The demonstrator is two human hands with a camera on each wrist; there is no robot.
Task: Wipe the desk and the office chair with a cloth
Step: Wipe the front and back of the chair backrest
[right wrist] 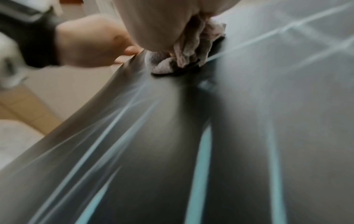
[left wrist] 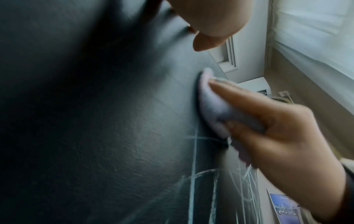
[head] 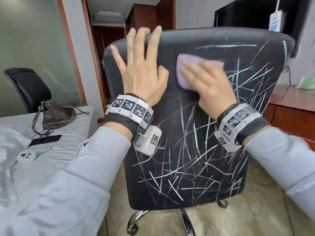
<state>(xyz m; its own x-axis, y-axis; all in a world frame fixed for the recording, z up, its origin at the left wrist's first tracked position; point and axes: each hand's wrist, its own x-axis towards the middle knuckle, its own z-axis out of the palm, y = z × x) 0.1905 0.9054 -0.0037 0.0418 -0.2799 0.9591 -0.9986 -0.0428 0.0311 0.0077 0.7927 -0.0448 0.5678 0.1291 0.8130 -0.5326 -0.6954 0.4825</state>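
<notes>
The cloth (head: 187, 68) is gripped by the right hand (head: 211, 89) against the chair (head: 196, 150) back's upper part, cleared there; the left hand (head: 143, 72) is spread flat; many chalky streaks are left below

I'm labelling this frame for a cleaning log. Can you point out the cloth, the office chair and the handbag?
cloth (head: 184, 63): head view, lilac fold above the right hand's fingers.
office chair (head: 196, 150): head view, chalk-marked backrest middle.
handbag (head: 56, 114): head view, brown body, on the bed.

cloth (right wrist: 184, 59): bunched, pressed on the chair back — under the right hand (right wrist: 162, 22)
chair back (right wrist: 249, 121): dark, pale blue streaks
left hand (right wrist: 90, 44): at its edge
</notes>
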